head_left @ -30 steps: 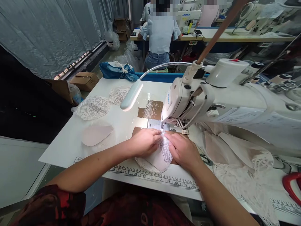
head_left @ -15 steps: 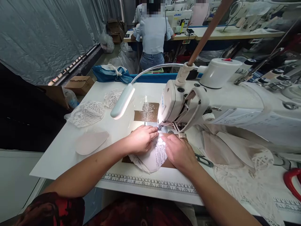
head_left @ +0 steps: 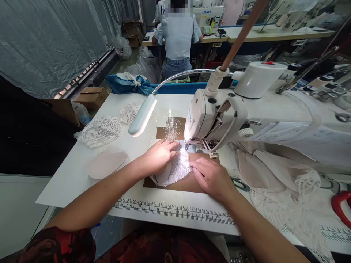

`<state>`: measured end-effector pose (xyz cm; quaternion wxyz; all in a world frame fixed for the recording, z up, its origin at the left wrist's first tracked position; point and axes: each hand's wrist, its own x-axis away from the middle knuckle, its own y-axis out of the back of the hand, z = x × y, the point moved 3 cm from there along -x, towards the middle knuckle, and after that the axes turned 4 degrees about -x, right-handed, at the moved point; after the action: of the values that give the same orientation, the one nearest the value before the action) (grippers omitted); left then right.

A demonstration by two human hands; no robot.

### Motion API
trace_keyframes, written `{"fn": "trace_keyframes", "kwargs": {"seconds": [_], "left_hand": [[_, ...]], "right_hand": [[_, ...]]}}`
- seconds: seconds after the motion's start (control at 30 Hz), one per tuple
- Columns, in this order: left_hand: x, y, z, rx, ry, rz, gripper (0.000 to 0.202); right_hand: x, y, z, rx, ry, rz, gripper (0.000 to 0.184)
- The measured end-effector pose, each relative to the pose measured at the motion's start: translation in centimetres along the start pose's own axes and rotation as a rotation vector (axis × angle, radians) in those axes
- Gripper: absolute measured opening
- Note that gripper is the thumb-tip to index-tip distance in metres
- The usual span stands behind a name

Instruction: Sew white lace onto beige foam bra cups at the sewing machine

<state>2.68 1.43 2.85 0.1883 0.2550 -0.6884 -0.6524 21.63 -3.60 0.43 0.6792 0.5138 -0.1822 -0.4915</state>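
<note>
A white lace cup piece [head_left: 178, 168] lies under the needle area of the white sewing machine [head_left: 203, 117], lit brightly near the presser foot. My left hand [head_left: 161, 155] rests flat on its left side, fingers stretched toward the foot. At the right edge of the lace, my right hand [head_left: 210, 175] has thumb and forefinger closed on the fabric. Brown tape [head_left: 189, 184] covers the table around the piece. The underside of the lace and the needle tip are hidden.
Finished-looking lace pieces [head_left: 101, 130] and a beige pad [head_left: 107, 164] lie on the left. A lamp [head_left: 142, 116] arches over the table. On the right are scissors [head_left: 240, 183], more lace [head_left: 290, 204] and a red handle [head_left: 341, 206]. A person [head_left: 177, 40] sits ahead.
The lace piece has moved away from me under the foot and turned. My left hand has shifted slightly forward and left; my right hand has moved a little right and back.
</note>
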Motion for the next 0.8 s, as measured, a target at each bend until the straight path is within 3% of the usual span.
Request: {"fn": "trace_keyframes", "kwargs": {"seconds": [0.1,0.23,0.37,0.5,0.6,0.7,0.8], "left_hand": [[0.3,0.5,-1.7,0.059,0.033,-0.054,0.027],[0.1,-0.6,-2.9,0.064,0.059,-0.055,0.025],[0.3,-1.5,-2.5,0.130,0.045,-0.118,0.025],[0.7,-1.4,-1.9,0.294,0.043,-0.126,0.017],[0.8,-1.1,-1.6,0.357,0.060,-0.116,0.014],[0.9,-1.1,-1.8,0.313,0.030,-0.114,0.017],[1.0,-1.4,-2.2,0.185,-0.044,-0.100,0.022]], "right_hand": [[0.2,0.3,-0.5,0.039,-0.032,-0.044,0.028],[0.3,0.3,-0.8,0.063,-0.039,-0.045,0.026],[0.4,0.4,-0.6,0.052,-0.023,-0.033,0.025],[0.4,0.4,-0.1,0.024,-0.003,-0.007,0.026],[0.4,0.2,0.3,0.027,0.110,0.056,0.026],[0.6,0.3,0.8,0.066,0.216,0.130,0.025],[0.8,0.5,1.0,0.105,0.226,0.183,0.024]]}}
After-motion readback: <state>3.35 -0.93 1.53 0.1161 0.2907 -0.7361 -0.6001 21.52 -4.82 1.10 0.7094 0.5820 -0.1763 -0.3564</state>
